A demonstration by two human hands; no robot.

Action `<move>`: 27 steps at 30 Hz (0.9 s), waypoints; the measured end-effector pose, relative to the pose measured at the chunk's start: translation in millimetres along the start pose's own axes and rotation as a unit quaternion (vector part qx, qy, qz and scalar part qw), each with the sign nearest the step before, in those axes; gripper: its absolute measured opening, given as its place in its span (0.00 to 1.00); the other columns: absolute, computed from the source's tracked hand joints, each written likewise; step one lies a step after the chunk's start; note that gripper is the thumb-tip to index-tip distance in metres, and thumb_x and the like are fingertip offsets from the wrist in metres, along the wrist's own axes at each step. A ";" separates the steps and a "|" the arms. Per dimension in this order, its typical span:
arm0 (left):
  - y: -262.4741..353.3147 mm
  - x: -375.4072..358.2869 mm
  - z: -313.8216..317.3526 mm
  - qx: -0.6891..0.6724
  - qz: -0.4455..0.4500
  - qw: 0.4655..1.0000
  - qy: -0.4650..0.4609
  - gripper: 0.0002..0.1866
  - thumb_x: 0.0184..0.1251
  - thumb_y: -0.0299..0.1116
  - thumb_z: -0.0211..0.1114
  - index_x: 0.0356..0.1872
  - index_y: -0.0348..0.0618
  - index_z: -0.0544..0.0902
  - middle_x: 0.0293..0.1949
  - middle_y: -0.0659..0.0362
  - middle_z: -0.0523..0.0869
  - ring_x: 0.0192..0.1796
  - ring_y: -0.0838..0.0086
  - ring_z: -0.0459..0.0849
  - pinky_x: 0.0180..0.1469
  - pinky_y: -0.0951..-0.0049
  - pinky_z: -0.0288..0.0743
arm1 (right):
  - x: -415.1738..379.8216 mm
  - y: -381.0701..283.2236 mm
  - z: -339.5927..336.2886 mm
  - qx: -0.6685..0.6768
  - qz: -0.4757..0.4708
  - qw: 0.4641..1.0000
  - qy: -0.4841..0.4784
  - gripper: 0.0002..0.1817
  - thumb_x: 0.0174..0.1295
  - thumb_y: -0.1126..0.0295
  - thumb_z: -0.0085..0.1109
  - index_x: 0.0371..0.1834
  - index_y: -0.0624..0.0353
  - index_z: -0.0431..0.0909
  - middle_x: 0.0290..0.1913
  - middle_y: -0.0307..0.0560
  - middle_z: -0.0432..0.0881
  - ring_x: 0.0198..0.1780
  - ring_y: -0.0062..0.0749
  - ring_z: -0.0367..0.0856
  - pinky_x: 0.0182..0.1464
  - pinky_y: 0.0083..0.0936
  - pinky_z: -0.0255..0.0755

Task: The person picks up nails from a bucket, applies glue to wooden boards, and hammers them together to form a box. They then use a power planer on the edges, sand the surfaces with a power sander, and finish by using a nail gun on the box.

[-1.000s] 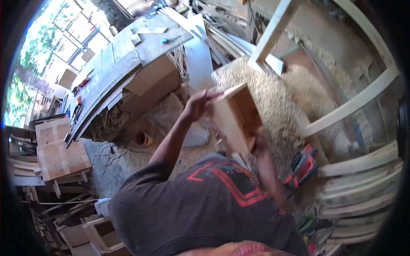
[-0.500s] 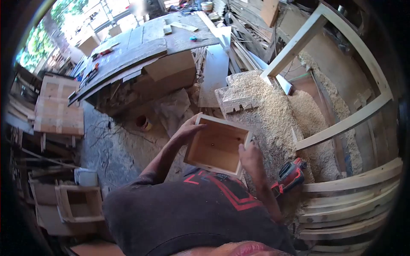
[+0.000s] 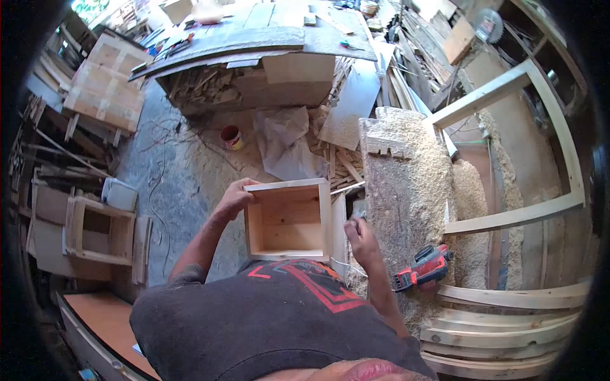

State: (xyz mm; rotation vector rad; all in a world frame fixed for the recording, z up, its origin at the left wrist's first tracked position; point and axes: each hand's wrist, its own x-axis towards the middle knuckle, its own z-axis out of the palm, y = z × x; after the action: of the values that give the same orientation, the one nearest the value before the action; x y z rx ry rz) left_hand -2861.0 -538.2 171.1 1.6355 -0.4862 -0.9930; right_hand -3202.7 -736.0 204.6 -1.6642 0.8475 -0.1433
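Observation:
A light wooden box (image 3: pixel 289 219), with its open side facing up toward me, is held in front of my shirt. My left hand (image 3: pixel 236 195) grips its upper left corner, with the fingers at the rim. Apart from the box, just beyond its right side, is my right hand (image 3: pixel 359 238), its fingers curled together; whether something small is between them I cannot make out. A red and black power tool (image 3: pixel 424 267) lies to the right of my right forearm, at the edge of the sawdust-covered bench (image 3: pixel 403 190).
A large wooden frame (image 3: pixel 495 219) stands at the right above curved wooden pieces (image 3: pixel 508 317). Ahead is a worktable (image 3: pixel 248 32) with tools. A red bucket (image 3: pixel 231 137) and crumpled sheet (image 3: pixel 283 143) are on the floor. Another box frame (image 3: pixel 98 232) stands at left.
My right hand has let go of the box and moved slightly left, away from its rim. The box has turned more level in my left hand. The whole view has shifted.

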 end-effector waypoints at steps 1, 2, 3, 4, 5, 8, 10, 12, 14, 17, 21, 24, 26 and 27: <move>-2.5 -8.2 -7.1 -0.047 0.014 0.999 0.005 0.22 0.48 0.20 0.67 0.49 0.36 0.85 0.44 0.58 0.88 0.45 0.74 0.85 0.53 0.73 0.77 | 11.7 -3.0 19.3 -0.009 -0.064 0.996 0.059 0.33 0.77 0.47 0.51 0.70 0.66 0.70 0.56 0.55 0.84 0.57 0.41 0.82 0.59 0.31 0.74; -8.7 -12.8 -19.0 -0.073 0.028 0.997 0.003 0.22 0.51 0.18 0.66 0.52 0.36 0.86 0.46 0.58 0.89 0.48 0.74 0.85 0.56 0.73 0.77 | 30.5 10.3 42.1 0.056 -0.053 0.997 -0.028 0.37 0.75 0.44 0.55 0.72 0.68 0.68 0.61 0.59 0.81 0.62 0.42 0.80 0.61 0.34 0.73; -21.1 -11.6 -32.2 -0.073 0.057 0.995 0.023 0.22 0.53 0.19 0.66 0.53 0.37 0.86 0.47 0.58 0.89 0.49 0.74 0.85 0.56 0.73 0.77 | 46.1 20.0 66.3 0.121 -0.036 0.985 -0.116 0.42 0.72 0.41 0.58 0.73 0.70 0.65 0.66 0.63 0.78 0.67 0.43 0.77 0.64 0.37 0.73; -34.8 -11.7 -49.5 -0.074 0.081 0.993 0.047 0.22 0.55 0.19 0.67 0.54 0.37 0.86 0.48 0.59 0.89 0.50 0.75 0.85 0.57 0.74 0.77 | 41.7 -10.9 87.4 0.099 -0.048 0.987 -0.118 0.44 0.68 0.41 0.63 0.72 0.70 0.65 0.64 0.63 0.78 0.66 0.43 0.78 0.64 0.37 0.72; -33.7 -17.2 -75.9 -0.022 0.070 0.996 0.050 0.20 0.58 0.20 0.67 0.55 0.37 0.86 0.49 0.59 0.89 0.51 0.76 0.85 0.58 0.74 0.77 | 35.9 -47.4 109.1 0.077 -0.057 0.987 -0.127 0.46 0.65 0.40 0.67 0.70 0.70 0.66 0.63 0.63 0.79 0.65 0.44 0.78 0.65 0.37 0.72; -65.6 -43.9 -171.2 0.165 0.175 0.970 0.041 0.27 0.53 0.13 0.63 0.57 0.42 0.87 0.52 0.59 0.91 0.54 0.71 0.86 0.62 0.73 0.76 | 47.8 -85.3 183.2 -0.001 -0.095 0.980 -0.173 0.52 0.55 0.38 0.75 0.69 0.70 0.65 0.60 0.65 0.80 0.63 0.46 0.80 0.66 0.38 0.72; -37.9 -95.2 -202.5 0.328 0.205 0.918 0.093 0.27 0.57 0.16 0.64 0.59 0.48 0.86 0.54 0.50 0.89 0.59 0.61 0.86 0.65 0.67 0.76 | 50.6 -117.4 239.3 -0.045 -0.112 0.969 -0.214 0.55 0.53 0.38 0.77 0.71 0.70 0.63 0.59 0.66 0.81 0.64 0.48 0.80 0.66 0.39 0.72; -70.4 -114.1 -261.9 0.320 0.151 0.927 0.126 0.25 0.60 0.19 0.65 0.60 0.49 0.85 0.54 0.50 0.89 0.58 0.61 0.86 0.65 0.66 0.76 | 53.8 -141.1 304.6 -0.070 -0.135 0.958 -0.244 0.57 0.51 0.41 0.79 0.72 0.70 0.60 0.61 0.68 0.80 0.66 0.52 0.79 0.66 0.40 0.72; -84.8 -140.4 -317.4 0.303 0.147 0.927 0.165 0.23 0.63 0.22 0.66 0.60 0.49 0.85 0.54 0.51 0.90 0.58 0.62 0.87 0.64 0.66 0.78 | 51.3 -170.1 367.6 -0.086 -0.159 0.945 -0.274 0.60 0.49 0.43 0.81 0.75 0.71 0.58 0.64 0.66 0.77 0.68 0.49 0.77 0.69 0.39 0.69; -92.2 -169.5 -373.5 0.268 0.218 0.907 0.241 0.21 0.65 0.25 0.68 0.60 0.48 0.85 0.53 0.52 0.90 0.56 0.62 0.89 0.61 0.65 0.81 | 61.1 -196.3 441.8 -0.149 -0.258 0.908 -0.295 0.57 0.53 0.51 0.80 0.78 0.71 0.55 0.68 0.64 0.75 0.71 0.47 0.74 0.72 0.38 0.67; -109.2 -194.5 -443.9 0.319 0.302 0.828 0.350 0.19 0.65 0.27 0.69 0.58 0.46 0.85 0.55 0.52 0.90 0.56 0.63 0.90 0.56 0.65 0.84 | 99.4 -222.1 503.4 -0.060 -0.260 0.878 -0.397 0.38 0.62 0.69 0.74 0.75 0.61 0.68 0.68 0.57 0.78 0.70 0.45 0.76 0.68 0.39 0.72; -114.7 -207.5 -479.2 0.341 0.311 0.764 0.452 0.17 0.65 0.26 0.69 0.55 0.43 0.86 0.54 0.51 0.90 0.55 0.63 0.90 0.55 0.64 0.85 | 115.7 -316.3 492.2 -0.147 -0.490 0.846 -0.146 0.28 0.66 0.66 0.69 0.68 0.57 0.74 0.65 0.50 0.81 0.66 0.38 0.78 0.64 0.35 0.74; -130.2 -207.1 -506.0 0.380 0.255 0.743 0.488 0.16 0.65 0.28 0.70 0.54 0.41 0.86 0.52 0.51 0.90 0.53 0.63 0.91 0.53 0.65 0.85 | 126.5 -345.1 493.3 -0.026 -0.448 0.893 -0.025 0.23 0.71 0.61 0.63 0.64 0.61 0.75 0.60 0.51 0.82 0.58 0.36 0.82 0.58 0.32 0.77; -138.1 -203.0 -514.6 0.319 0.257 0.765 0.496 0.15 0.66 0.30 0.70 0.52 0.39 0.86 0.49 0.52 0.91 0.50 0.64 0.91 0.52 0.66 0.84 | 126.0 -352.5 505.1 -0.041 -0.452 0.891 -0.009 0.22 0.74 0.59 0.60 0.62 0.63 0.75 0.58 0.51 0.83 0.54 0.36 0.84 0.55 0.30 0.79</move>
State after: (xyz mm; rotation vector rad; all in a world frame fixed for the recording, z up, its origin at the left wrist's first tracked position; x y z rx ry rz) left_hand -2584.8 -40.7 134.5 2.1642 -0.4919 0.5765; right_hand -2690.2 -393.9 329.6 -2.0237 -0.0032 -0.7364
